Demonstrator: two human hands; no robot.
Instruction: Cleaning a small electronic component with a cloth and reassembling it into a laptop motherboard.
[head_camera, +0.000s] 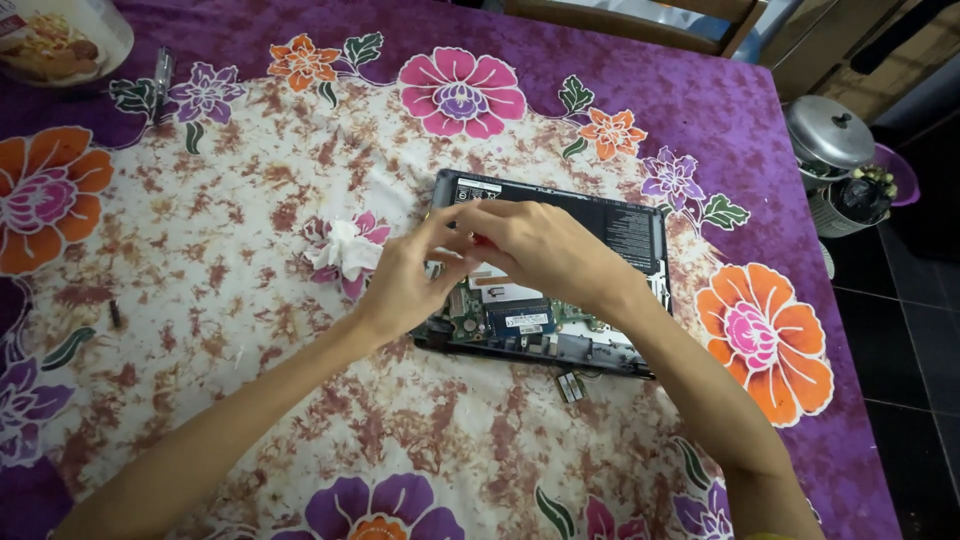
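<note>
Two hands (480, 255) over opened laptop (600, 300).

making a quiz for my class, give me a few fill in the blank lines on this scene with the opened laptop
1. The opened laptop lies on a floral cloth whose border is ____.
2. Both hands, left hand and right hand, meet over the ____.
3. The crumpled white tissue lies to the ____ of the laptop in the picture.
4. On the floor beside the table stands a metal pot with a ____ on it.

Missing words: purple; laptop; left; lid
</note>
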